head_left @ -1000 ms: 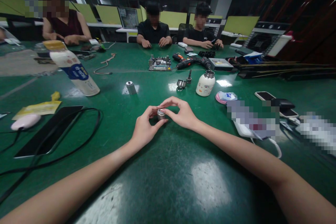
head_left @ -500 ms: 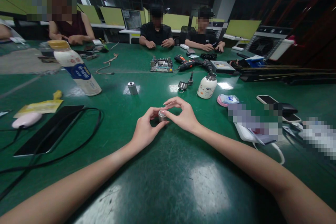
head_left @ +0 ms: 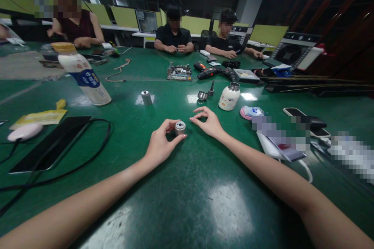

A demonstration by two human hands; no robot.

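Green desk (head_left: 187, 186), glossy and scuffed, window-like glare at the near side. At its middle: one small metal cylinder (head_left: 180, 127), upright, round top with a dark centre, gripped between the curved fingers and thumb of the left hand (head_left: 159, 142). Right hand (head_left: 209, 123), just right of it, fingers loosely curled and parted, holding nothing.

Beyond the hands: a second metal cylinder (head_left: 146, 98), upright; shiny metal cup-shaped part (head_left: 202, 96); dark knurled fitting (head_left: 211, 88); cream steel-necked bottle (head_left: 229, 97), lidless, with printed motifs. These last three stand in the way on the far side of the right hand.

Left: tilted-looking plastic bottle (head_left: 84, 76), orange cap, blue label; yellow packet (head_left: 39, 119); pale pink oval device (head_left: 25, 132); flat black tablet (head_left: 52, 144), black cable (head_left: 106, 140) looped across it.

Right: phone (head_left: 295, 113), white cable (head_left: 306, 169).

Far: circuit board (head_left: 179, 72), power drill (head_left: 207, 72), three seated people, yellow-green partitions, dark wooden cabinets.
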